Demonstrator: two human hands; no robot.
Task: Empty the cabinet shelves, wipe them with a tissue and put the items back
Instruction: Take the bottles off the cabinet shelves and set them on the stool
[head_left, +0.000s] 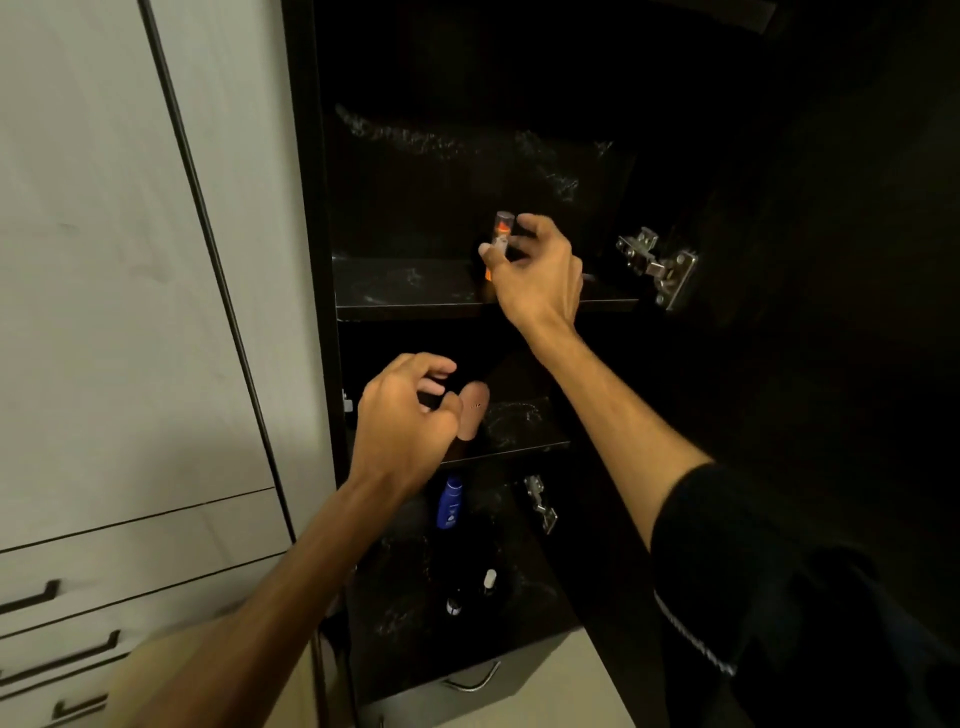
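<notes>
Head camera, looking forward and down into an open dark cabinet

The single wide-angle view sits at the person's head, close to the cabinet (311, 260), facing its upper shelf (405, 291) head-on and tilting down past the middle shelf (519, 431) to the bottom one. Both forearms reach in from the lower edge, so the camera stands within arm's reach. The white drawer unit (104, 571) fills the left side; straight lines bow near the edges.

Three dark marbled shelves run down the frame's centre. The upper shelf (405, 291) carries a small orange-capped tube (503, 228); the middle shelf (519, 431) carries a tan rounded container (471, 410). On the bottom shelf (395, 623) stand a blue bottle (450, 501) and two small dark bottles (488, 582).
</notes>
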